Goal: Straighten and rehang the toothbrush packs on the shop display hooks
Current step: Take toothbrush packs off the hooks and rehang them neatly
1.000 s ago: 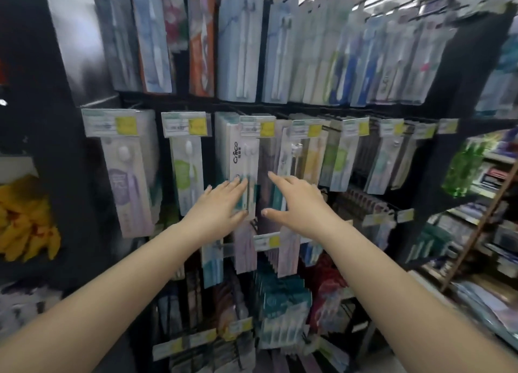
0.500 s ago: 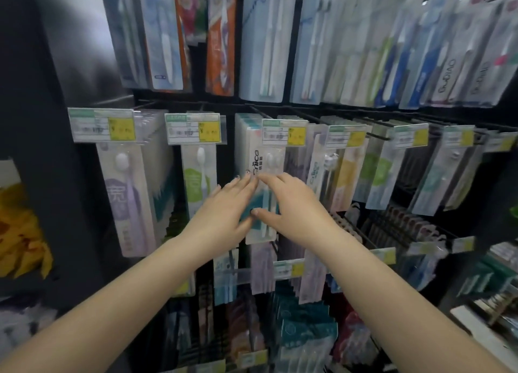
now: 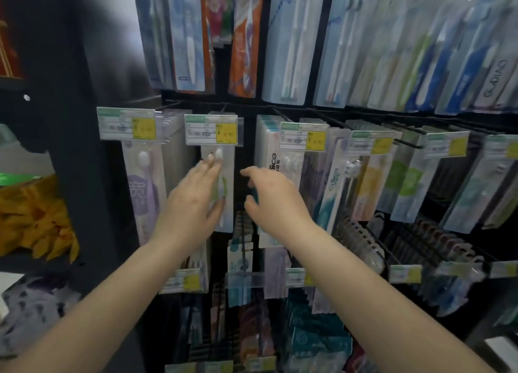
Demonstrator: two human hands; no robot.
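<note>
The left hand (image 3: pixel 193 204) lies flat, fingers straight, on the green toothbrush pack (image 3: pixel 224 182), which hangs upright, long axis vertical, under its price tag (image 3: pixel 211 130). Just right across a dark gap, the right hand (image 3: pixel 269 196), fingers loosely curled and holding nothing, hovers before the white pack stack (image 3: pixel 276 159), the nearer to it.

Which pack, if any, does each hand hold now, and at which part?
Neither hand plainly holds a pack. The left hand lies flat with straight fingers on the green toothbrush pack. The right hand hovers beside the white pack.
</note>
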